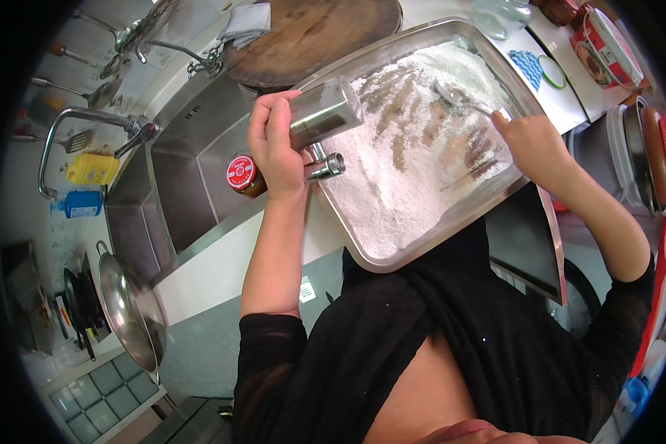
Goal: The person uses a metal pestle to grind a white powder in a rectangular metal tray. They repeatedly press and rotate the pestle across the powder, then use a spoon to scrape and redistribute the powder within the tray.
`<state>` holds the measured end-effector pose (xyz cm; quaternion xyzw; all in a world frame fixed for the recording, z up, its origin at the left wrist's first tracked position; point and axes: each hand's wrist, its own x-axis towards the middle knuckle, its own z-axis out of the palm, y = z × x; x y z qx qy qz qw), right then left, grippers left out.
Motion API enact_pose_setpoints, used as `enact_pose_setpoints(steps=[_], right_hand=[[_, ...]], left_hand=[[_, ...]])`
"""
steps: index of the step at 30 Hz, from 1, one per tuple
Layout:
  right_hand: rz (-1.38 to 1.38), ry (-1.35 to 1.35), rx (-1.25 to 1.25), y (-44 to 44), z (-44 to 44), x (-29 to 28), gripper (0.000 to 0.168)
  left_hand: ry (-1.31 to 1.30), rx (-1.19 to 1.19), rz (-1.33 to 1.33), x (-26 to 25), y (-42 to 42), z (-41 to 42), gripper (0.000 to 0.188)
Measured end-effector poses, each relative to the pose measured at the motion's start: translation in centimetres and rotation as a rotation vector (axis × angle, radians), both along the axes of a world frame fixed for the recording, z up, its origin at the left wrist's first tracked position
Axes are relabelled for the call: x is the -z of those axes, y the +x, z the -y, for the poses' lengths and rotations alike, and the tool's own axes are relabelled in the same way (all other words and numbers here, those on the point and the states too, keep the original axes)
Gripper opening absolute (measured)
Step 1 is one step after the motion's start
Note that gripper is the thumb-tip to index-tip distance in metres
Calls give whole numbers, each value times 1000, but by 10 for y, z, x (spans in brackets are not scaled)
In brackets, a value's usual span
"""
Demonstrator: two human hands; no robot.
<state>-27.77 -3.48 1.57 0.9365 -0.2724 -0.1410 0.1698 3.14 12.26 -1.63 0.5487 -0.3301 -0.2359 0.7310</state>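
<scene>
A deep rectangular metal tray point(460, 213) lies tilted across the counter, with white powder point(391, 194) spread over its bottom. Streaks and bare patches mark the powder in the middle and at the right. My left hand point(277, 145) is closed around a shiny metal cylinder with a crank-like side part point(324, 122), its clear end pointing over the tray's left side. In my right hand point(530, 145) is the handle of a metal spoon point(456, 97); its bowl rests at the powder in the tray's upper right. The fingers behind the cylinder are partly hidden.
Left of the tray are a red-lidded jar point(241, 172) and a double steel sink point(200, 183) with a faucet point(89, 114). A round wooden chopping board point(305, 39) lies beyond. A glass jar point(499, 16), blue-striped cloth point(526, 67) and red-white tub point(602, 50) stand at upper right.
</scene>
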Motion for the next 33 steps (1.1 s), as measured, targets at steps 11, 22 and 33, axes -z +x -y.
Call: enact_pose_setpoints(steps=[11, 22, 33], right_hand=[[113, 11, 65, -27, 11, -4, 33], [89, 160, 65, -17, -19, -10, 34], [110, 129, 128, -38, -6, 0, 25]], left_hand=[[-25, 11, 22, 1, 2, 0, 29], [43, -2, -9, -4, 0, -2, 30], [-35, 8, -15, -3, -2, 2, 30]])
